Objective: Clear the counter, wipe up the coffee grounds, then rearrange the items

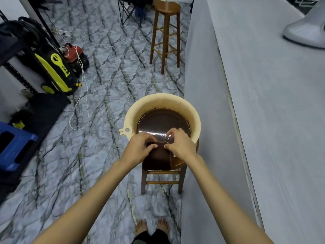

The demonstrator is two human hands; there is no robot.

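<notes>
A cream plastic basin [140,110] full of dark brown water stands on a low wooden stool [163,176] beside the grey counter [263,103]. A brown cloth [159,158] hangs over the basin's near rim, wet and dark. My left hand [139,146] and my right hand [181,144] both grip the cloth's upper part, just at the water's surface, fingers curled around it. The cloth's lower end drapes down over the stool seat.
A tall wooden stool [167,32] stands farther along the counter. A silver appliance base [306,30] sits on the counter at top right. A yellow-black pressure washer [52,71], a blue crate [14,145] and white cables [82,95] lie on the marble floor at left.
</notes>
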